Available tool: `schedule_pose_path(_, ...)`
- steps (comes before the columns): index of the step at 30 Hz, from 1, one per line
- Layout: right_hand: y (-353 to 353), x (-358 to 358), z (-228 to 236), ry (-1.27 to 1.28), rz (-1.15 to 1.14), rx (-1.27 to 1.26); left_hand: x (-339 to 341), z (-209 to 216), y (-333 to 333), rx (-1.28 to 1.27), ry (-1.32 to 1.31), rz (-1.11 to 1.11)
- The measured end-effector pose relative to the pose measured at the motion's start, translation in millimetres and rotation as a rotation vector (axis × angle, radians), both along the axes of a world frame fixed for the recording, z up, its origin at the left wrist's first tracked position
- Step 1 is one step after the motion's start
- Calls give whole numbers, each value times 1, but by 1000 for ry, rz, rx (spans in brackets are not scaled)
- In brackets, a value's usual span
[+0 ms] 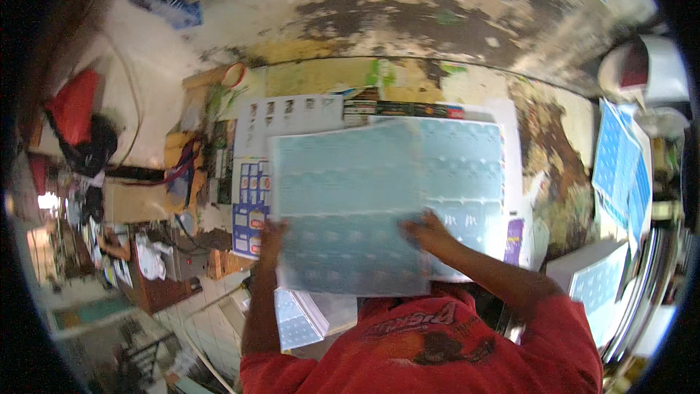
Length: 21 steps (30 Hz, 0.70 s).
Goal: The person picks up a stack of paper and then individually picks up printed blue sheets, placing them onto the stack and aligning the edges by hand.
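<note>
Head view: a stained, peeling wall [408, 18] stretches across the top, and below it your table [558, 128] shows brown and cream patches where its surface has worn. Your red shirt [467, 346] fills the bottom middle, facing the work. Right in front of you is a large pale-blue sheet [346, 190], blurred, with rows of faint print; it spans between your two hands and covers the left part of a second blue sheet [470, 171], which shows on the right. Off to your right you have a thick stack of paper [598, 292] with a blue-printed face, and beyond it some bent bright-blue sheets [620, 168]. A white page [313, 113] with small pictures shows past the upper left of the sheet you hold. Near your left forearm sits a smaller stack [297, 321], and just left of the held sheet is a blue-and-white card [249, 237]. Your left hand [273, 239] has its fingers closed on the sheet's left edge, low down; your right hand [426, 233] pinches the right edge at a similar height. Blur hides each finger's exact place.
</note>
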State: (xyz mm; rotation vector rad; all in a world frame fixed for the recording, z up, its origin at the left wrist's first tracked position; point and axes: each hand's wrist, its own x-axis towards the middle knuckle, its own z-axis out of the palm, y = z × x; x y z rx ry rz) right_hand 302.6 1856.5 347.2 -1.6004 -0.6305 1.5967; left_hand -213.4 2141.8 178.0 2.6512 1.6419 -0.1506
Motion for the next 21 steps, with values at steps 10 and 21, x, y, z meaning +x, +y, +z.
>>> schedule_pose_path(10,118,-87,39,-161,-14,44,93,163,163,-350,-297,308)
schedule_pose_path(21,-246,30,30,-1001,-657,-370,249,199,-198,-631,-682,-142)
